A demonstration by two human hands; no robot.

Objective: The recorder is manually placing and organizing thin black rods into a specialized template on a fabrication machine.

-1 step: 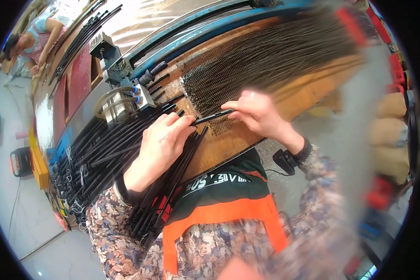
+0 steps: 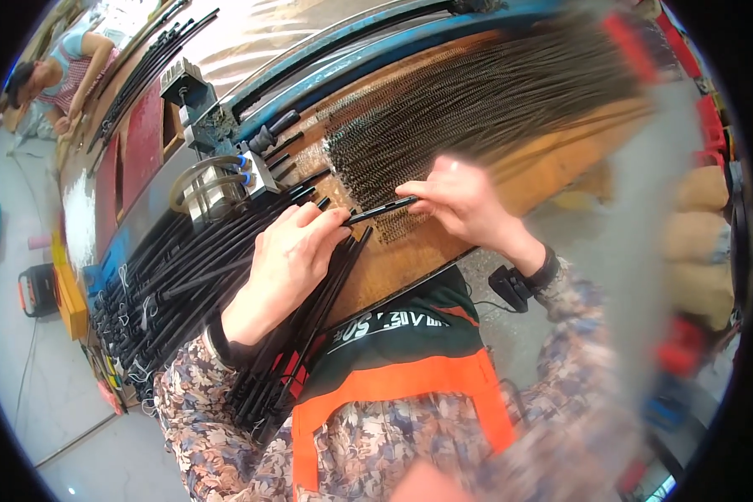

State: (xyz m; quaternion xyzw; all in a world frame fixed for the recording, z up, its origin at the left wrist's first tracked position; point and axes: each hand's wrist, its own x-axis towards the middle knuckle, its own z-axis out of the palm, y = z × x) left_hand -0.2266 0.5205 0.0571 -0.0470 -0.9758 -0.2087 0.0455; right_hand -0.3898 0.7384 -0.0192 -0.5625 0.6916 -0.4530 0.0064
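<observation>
Black tube: a thin black tube lay across the gap between both hands, over the near edge of the spring pile.
Left hand: the left hand was curled shut around the tube's left end, knuckles up, resting on a bundle of long black tubes.
Right hand: the right hand pinched the tube's right end between thumb and fingertips, the other fingers bent over the springs.
Springs: a dense heap of thin dark wire springs fanned out over the wooden bench, touching the right hand.
Tube bundle: more black tubes lay in a thick sheaf to the left, some running under the left wrist toward the person's lap.
Fixture: a metal block with blue fittings stood just beyond the left hand.
Clothing: an orange and black apron over patterned sleeves.
Background: another person leaned at the far left end of the bench.
</observation>
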